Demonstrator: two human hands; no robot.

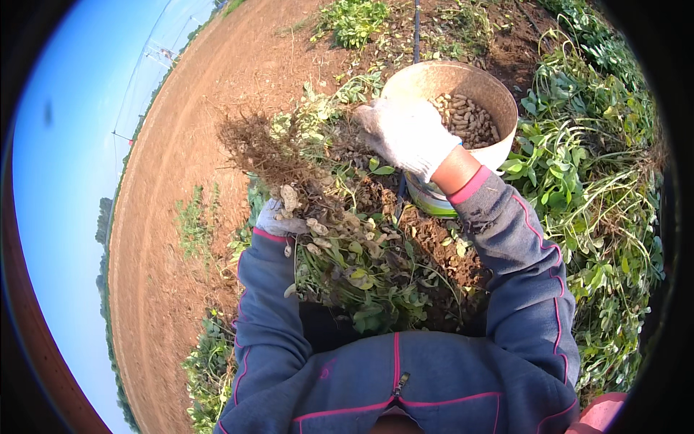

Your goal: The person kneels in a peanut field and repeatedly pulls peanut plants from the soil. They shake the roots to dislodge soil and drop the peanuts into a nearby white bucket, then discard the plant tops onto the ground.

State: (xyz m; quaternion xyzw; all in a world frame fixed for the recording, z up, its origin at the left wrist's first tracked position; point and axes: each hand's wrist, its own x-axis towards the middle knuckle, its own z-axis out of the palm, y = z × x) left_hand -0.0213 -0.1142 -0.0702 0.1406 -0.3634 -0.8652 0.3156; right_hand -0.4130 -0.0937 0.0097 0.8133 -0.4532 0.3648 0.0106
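Observation:
My left hand (pixel 280 218), in a pale work glove, grips an uprooted peanut plant (pixel 352 260). Its brown roots (pixel 260 146) point up and away, while the leafy stems hang toward my lap. Several peanut pods (pixel 290 198) still cling to the plant near that hand. My right hand (pixel 406 133), in a white knit glove, is at the near left rim of a round bucket (pixel 501 95), covering part of it. The fingers are bunched and bright with glare, so whether they hold anything is unclear. Inside the bucket lies a heap of loose peanuts (pixel 466 119).
Piled leafy peanut plants (pixel 585 217) line the right side. A black hose (pixel 417 32) runs along the soil beyond the bucket. Reddish bare earth (pixel 157 217) stretches to the left, with a small weed (pixel 195 222). Green plants (pixel 355 21) grow at the far end.

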